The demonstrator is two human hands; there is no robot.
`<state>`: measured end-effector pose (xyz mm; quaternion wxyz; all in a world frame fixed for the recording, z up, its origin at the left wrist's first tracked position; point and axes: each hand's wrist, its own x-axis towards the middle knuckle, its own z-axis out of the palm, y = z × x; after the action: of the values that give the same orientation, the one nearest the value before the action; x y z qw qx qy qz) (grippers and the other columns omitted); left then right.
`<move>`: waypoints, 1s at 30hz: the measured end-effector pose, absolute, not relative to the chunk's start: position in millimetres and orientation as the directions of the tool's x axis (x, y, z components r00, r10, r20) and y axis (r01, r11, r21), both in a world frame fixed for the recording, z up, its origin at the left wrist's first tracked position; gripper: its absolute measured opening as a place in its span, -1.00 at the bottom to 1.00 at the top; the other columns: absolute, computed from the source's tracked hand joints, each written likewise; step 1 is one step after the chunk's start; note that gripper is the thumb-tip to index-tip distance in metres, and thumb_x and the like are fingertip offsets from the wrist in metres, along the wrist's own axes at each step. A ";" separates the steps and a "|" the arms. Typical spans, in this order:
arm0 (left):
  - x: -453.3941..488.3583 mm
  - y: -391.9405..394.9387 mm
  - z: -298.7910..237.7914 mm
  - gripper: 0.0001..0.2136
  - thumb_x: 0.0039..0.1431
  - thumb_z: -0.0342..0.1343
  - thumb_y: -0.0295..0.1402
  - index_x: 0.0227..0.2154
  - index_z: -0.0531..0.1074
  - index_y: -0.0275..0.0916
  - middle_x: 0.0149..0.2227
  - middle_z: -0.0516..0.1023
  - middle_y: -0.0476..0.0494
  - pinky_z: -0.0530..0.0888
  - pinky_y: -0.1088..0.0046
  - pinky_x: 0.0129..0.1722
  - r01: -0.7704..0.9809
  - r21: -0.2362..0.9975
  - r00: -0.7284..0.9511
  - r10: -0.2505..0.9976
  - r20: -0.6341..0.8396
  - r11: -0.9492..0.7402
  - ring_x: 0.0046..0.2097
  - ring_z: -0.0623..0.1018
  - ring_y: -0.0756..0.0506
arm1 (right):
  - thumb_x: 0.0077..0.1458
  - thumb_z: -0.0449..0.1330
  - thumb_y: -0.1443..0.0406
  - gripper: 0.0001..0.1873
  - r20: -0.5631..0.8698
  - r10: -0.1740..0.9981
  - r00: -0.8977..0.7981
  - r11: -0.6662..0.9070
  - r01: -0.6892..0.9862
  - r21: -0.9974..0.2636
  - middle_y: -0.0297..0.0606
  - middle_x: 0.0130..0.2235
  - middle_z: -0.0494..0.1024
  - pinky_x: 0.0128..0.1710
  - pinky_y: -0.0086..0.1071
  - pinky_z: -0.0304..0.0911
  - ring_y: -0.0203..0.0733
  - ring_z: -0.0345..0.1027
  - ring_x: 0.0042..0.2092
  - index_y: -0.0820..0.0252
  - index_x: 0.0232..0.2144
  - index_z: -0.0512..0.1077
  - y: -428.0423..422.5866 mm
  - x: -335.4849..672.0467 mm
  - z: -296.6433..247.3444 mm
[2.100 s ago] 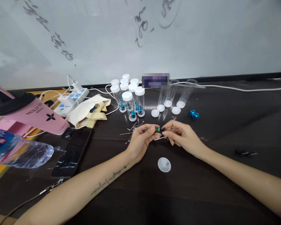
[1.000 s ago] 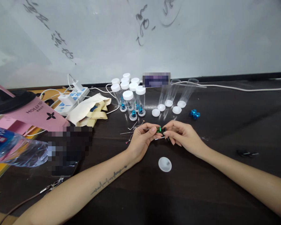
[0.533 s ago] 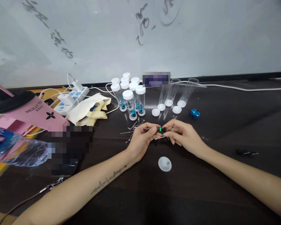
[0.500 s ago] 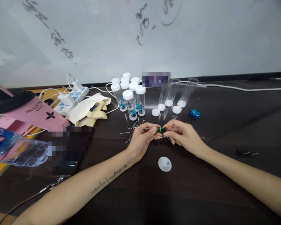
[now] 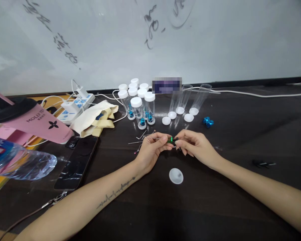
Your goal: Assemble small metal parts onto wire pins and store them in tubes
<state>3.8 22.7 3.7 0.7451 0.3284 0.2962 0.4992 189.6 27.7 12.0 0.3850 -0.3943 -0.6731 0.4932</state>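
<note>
My left hand (image 5: pixel 152 150) and my right hand (image 5: pixel 194 145) meet over the dark table (image 5: pixel 240 134), both pinched on a small green part (image 5: pixel 171 139) held between their fingertips. Thin metal pins (image 5: pixel 142 137) lie on the table just behind my left hand. A white cap (image 5: pixel 176 176) lies upside down in front of my hands. Behind them stand several capped clear tubes (image 5: pixel 139 107) with blue pieces inside, and three open empty tubes (image 5: pixel 188 98) with loose white caps (image 5: pixel 177 117) at their feet.
A few blue metal parts (image 5: pixel 207 122) lie right of the tubes. At the left are a phone (image 5: pixel 76 162), a cloth bag (image 5: pixel 95 118), a power strip (image 5: pixel 76 105), a pink cup (image 5: pixel 35 122) and a plastic bottle (image 5: pixel 20 162). A dark small object (image 5: pixel 263 164) lies at the right.
</note>
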 end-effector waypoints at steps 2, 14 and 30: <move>3.7 22.8 2.9 -0.88 0.05 0.30 -0.39 -0.37 0.59 -0.36 -0.45 0.59 -0.08 0.51 0.61 -0.31 -0.547 0.788 0.330 0.938 -0.108 0.283 -0.40 0.59 0.05 | 0.19 0.23 0.18 -0.78 0.127 0.907 -0.402 0.201 0.148 -0.968 -0.39 -0.52 0.47 -0.67 -0.52 0.03 -0.47 0.19 -0.61 0.23 -0.36 0.43 27.5 190.3 11.9; 3.9 23.4 2.8 -0.90 0.03 0.31 -0.40 -0.40 0.59 -0.35 -0.45 0.58 -0.07 0.50 0.63 -0.33 -0.553 0.788 0.319 0.943 -0.100 0.271 -0.41 0.57 0.07 | 0.11 0.31 0.23 -0.83 0.138 0.925 -0.354 0.212 0.178 -0.961 -0.48 -0.60 0.39 -0.66 -0.52 0.05 -0.45 0.19 -0.63 0.21 -0.31 0.45 28.9 189.9 10.2; 4.7 21.2 6.6 -0.88 -0.03 0.35 -0.41 -0.42 0.59 -0.34 -0.46 0.58 -0.04 0.49 0.61 -0.29 -0.544 0.782 0.318 0.937 -0.144 0.304 -0.40 0.56 0.07 | 0.23 0.16 0.10 -0.66 0.085 0.914 -0.397 0.189 0.231 -0.954 -0.39 -0.60 0.41 -0.64 -0.51 0.02 -0.43 0.15 -0.62 0.24 -0.45 0.44 28.4 191.0 13.0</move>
<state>4.7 21.2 6.6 0.7465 0.3192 0.3082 0.4959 191.0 28.4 13.0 0.3558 -0.4183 -0.6841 0.4800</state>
